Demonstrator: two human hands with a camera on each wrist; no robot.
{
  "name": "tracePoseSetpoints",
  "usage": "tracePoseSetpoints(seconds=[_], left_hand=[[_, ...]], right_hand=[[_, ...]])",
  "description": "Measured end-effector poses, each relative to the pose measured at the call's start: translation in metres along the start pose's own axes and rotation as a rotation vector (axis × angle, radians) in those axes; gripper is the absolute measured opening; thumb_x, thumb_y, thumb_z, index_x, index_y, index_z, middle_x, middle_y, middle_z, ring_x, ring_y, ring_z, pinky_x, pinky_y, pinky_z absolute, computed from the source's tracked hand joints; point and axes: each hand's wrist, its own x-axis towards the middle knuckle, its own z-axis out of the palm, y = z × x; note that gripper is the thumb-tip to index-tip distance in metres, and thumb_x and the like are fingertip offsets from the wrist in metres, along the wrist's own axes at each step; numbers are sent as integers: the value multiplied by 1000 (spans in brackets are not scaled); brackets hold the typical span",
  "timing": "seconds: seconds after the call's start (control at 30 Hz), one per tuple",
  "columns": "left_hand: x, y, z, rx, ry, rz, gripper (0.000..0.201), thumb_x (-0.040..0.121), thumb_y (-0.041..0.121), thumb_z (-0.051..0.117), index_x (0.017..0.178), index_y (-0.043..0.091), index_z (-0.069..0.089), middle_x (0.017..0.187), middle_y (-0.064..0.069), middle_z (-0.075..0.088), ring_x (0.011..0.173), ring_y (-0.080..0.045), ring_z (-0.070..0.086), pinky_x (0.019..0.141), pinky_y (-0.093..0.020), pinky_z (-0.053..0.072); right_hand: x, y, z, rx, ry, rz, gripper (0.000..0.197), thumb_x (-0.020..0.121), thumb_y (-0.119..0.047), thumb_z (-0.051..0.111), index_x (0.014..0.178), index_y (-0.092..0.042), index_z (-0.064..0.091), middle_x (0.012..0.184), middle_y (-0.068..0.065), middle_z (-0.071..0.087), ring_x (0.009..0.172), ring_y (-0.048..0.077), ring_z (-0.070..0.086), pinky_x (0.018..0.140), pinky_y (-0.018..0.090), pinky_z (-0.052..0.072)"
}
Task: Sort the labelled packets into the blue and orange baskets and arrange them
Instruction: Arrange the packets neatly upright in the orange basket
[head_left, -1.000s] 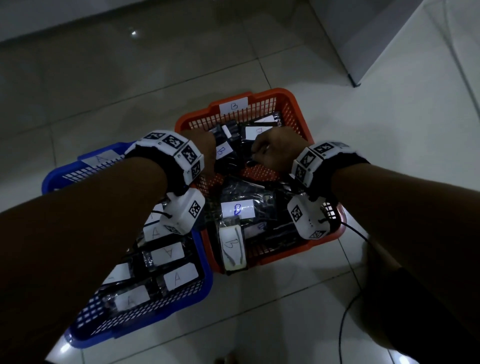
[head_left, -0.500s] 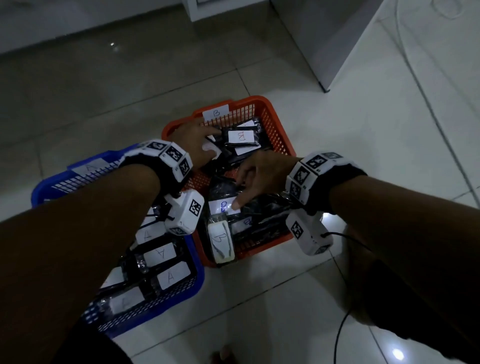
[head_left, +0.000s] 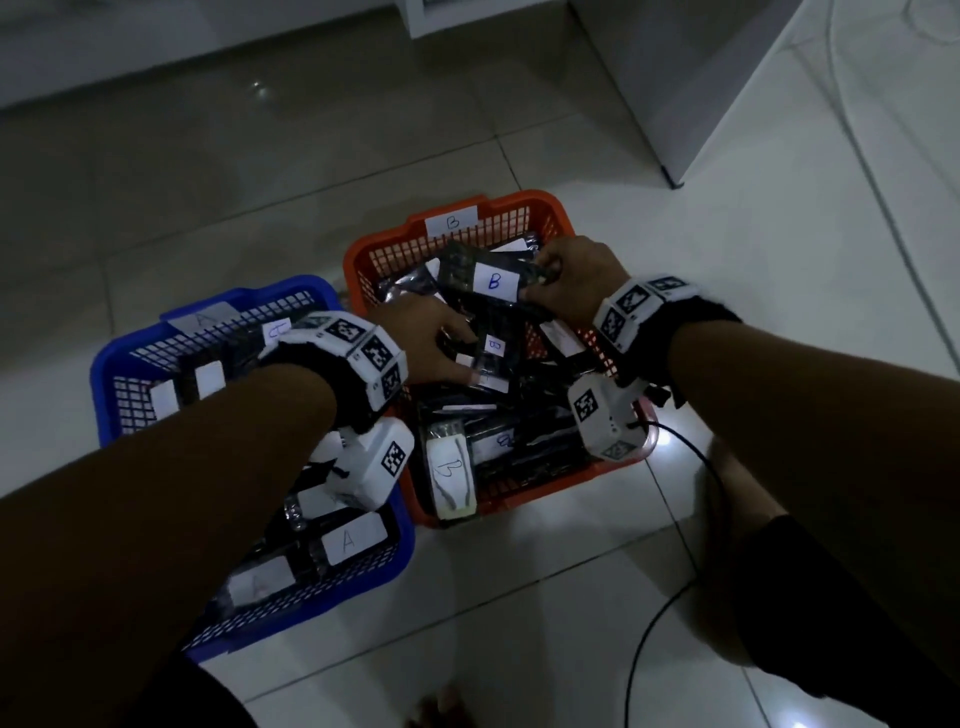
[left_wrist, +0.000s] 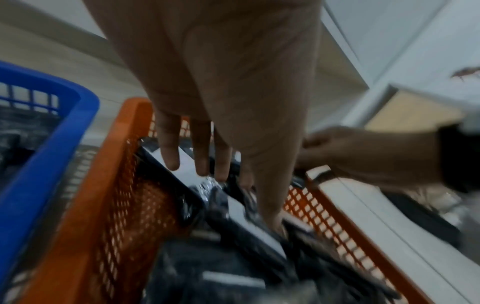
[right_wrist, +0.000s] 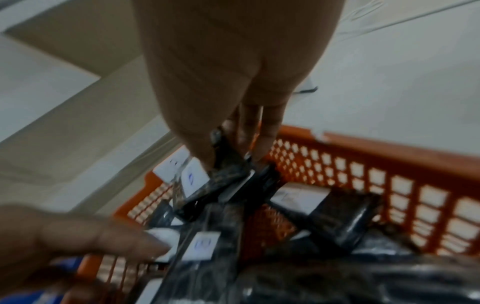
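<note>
Two baskets sit side by side on the floor (head_left: 753, 260), with their sides touching. The orange basket (head_left: 550, 205) is on the right and the blue basket (head_left: 111, 358) is on the left. There is bare floor all around them. A grey cabinet (head_left: 675, 78) stands well behind the orange basket, and a black cable (head_left: 649, 629) lies on the floor near the front.

The orange basket is packed full of dark shiny packets, so there is little room inside. The right hand (head_left: 574, 275) is at the far right side of this basket. Its fingers and thumb pinch the edge of a packet (head_left: 480, 278) with a white label that says B in blue. This packet is lifted and tilted above the pile. The left hand (head_left: 421, 343) reaches over the near left wall of the orange basket. Its fingers are straight and spread, and they press down on the packets in the middle (head_left: 491, 358).

The blue basket holds dark packets with white labels marked A (head_left: 353, 540). Each basket has a paper tag on its back rim, B (head_left: 451, 221) on the orange one and A (head_left: 202, 318) on the blue one.

The floor is shiny pale tile, and the room is dim
</note>
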Motion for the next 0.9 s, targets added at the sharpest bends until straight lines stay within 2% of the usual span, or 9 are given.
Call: tracePoseSetpoints(seconds=[0.13,0.23,0.4,0.47,0.53,0.63,0.77,0.83,0.9], left_hand=[[7,12,11,38,-75,-18,65,70,47,79,127,25,59,122,5,62,110,-14,59,93,-29,48],[12,17,14,-4,-37,-48,61,65,34,85,120,24,59,112,1,64,101,-15,60,87,-30,51],[18,7,-6,-218,33,-194,43,62,20,88,96,23,63,84,7,64,84,-14,63,64,-21,45],[22,1,-19,-303,106,-221,30,64,16,86,86,22,67,78,7,66,82,-13,64,66,-22,46],[24,-2,-25,-331,203,-213,22,66,16,85,83,20,71,79,5,66,79,-11,63,71,-22,47],[27,-4,-21,-301,355,-208,19,70,11,79,87,17,72,85,0,67,82,-14,63,74,-23,49],[25,-12,-11,-59,508,-131,20,69,16,76,86,21,67,94,-4,60,88,-22,59,71,-28,43],[20,-11,-9,-28,479,-118,17,71,29,77,81,25,65,96,-4,61,92,-23,60,70,-26,41],[15,-7,-6,-17,295,-131,21,72,43,77,79,26,67,95,-1,66,94,-20,63,68,-21,41]], right_hand=[[4,3,15,-90,121,-81,34,84,-23,65,116,-17,59,114,8,63,102,27,60,86,34,51],[-1,5,12,-214,163,-170,23,84,-20,62,107,-20,63,116,6,60,104,26,57,87,40,51],[-16,16,8,-271,-344,-143,15,75,-37,76,81,-23,72,88,-5,71,86,15,67,81,31,54],[-21,21,10,-253,-456,-81,25,69,-43,81,79,-23,69,83,-10,68,81,10,63,75,24,50],[-24,24,14,-314,-499,-70,26,70,-37,82,87,-20,73,89,-6,69,84,12,63,75,23,49],[-23,22,16,-309,-403,-153,9,80,-19,69,82,-11,74,88,4,72,84,21,67,73,26,52],[-13,9,8,-185,-255,-271,17,83,-11,58,79,-13,75,82,3,74,76,19,69,70,25,52],[-5,-1,4,-135,-155,-299,14,83,-15,60,80,-18,73,82,0,71,76,17,67,71,27,54],[1,-9,2,-134,-6,-279,12,84,-24,58,88,-22,70,90,-1,69,83,18,64,73,30,51]])
